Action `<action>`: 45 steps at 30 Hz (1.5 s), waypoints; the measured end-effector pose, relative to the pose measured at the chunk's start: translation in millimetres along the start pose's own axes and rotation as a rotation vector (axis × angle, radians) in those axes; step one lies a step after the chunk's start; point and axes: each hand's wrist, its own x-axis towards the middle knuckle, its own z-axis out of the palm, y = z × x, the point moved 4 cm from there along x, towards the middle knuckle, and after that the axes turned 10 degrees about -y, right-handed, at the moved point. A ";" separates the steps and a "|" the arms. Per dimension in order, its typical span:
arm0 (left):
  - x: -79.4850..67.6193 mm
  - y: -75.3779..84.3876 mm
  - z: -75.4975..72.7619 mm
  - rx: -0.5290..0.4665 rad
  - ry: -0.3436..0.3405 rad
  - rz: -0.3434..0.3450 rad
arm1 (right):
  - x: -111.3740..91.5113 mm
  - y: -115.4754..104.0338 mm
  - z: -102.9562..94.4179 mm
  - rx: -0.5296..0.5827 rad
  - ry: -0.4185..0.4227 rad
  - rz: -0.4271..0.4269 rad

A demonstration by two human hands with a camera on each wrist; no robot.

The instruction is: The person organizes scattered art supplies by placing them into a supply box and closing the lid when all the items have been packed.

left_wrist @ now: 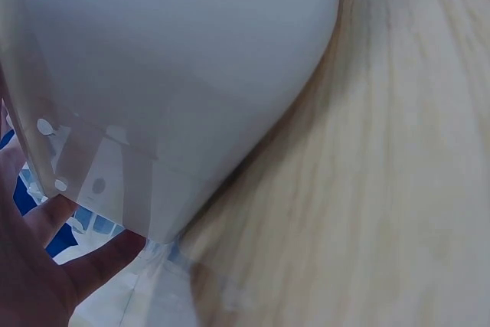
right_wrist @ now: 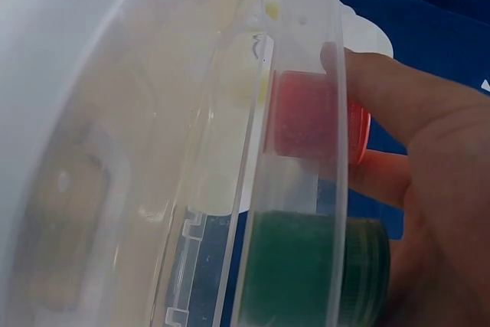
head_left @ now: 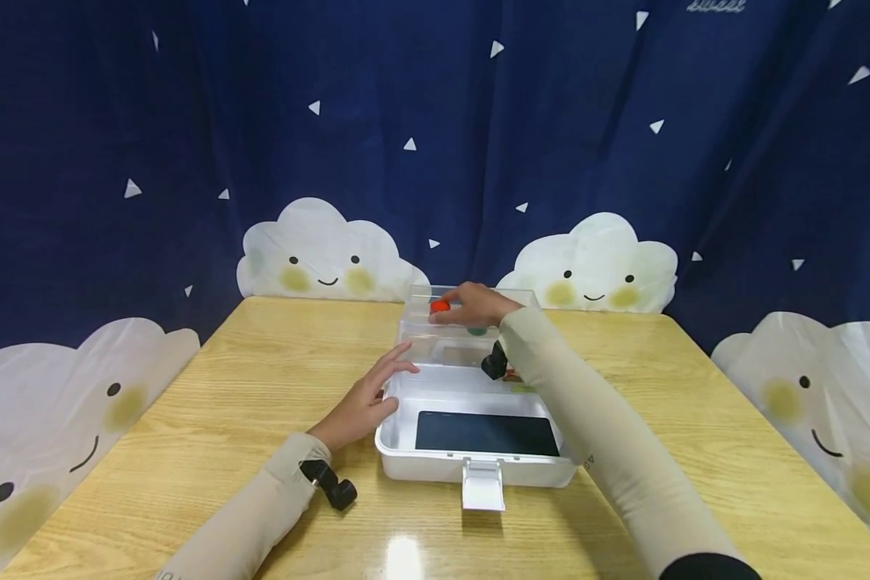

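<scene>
A white box [head_left: 420,467] stands on the table with its clear lid raised at the back and upper trays folded out behind it. My right hand [head_left: 477,306] reaches over the rear clear tray [right_wrist: 337,28] and pinches a small red container [right_wrist: 306,116] standing in it. Beside that is a green container [right_wrist: 295,266], upright in the same tray. My left hand [head_left: 366,407] is at the box's left side, fingers spread, fingertips touching near its back-left corner. A dark flat rectangle [head_left: 487,433] lies on the box floor.
A white latch [head_left: 482,486] hangs down from the box's front edge. The wooden table [head_left: 283,362] extends around the box. Behind it hangs a dark blue curtain [head_left: 362,177] with white cloud shapes [head_left: 319,242] along the table's back edge.
</scene>
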 end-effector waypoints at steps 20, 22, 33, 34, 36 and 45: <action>0.7 27.0 -6.0 -0.015 -0.008 -0.025 | -7.1 2.0 -12.6 -0.008 0.044 -0.060; -0.8 37.1 -7.8 -0.023 -0.015 -0.034 | -8.1 3.5 -13.8 -0.020 0.046 -0.070; -2.9 41.9 -9.0 -0.036 -0.010 -0.034 | -27.3 18.4 -23.2 -0.021 0.069 -0.134; -3.1 42.0 -8.9 -0.034 -0.008 -0.032 | -29.9 21.2 -24.0 -0.005 0.074 -0.129; -3.0 42.1 -8.6 -0.030 -0.005 -0.027 | -35.0 27.6 -25.4 0.016 0.084 -0.115; -2.6 41.6 -7.9 -0.021 -0.011 -0.026 | -60.4 58.7 -28.0 0.056 0.167 -0.082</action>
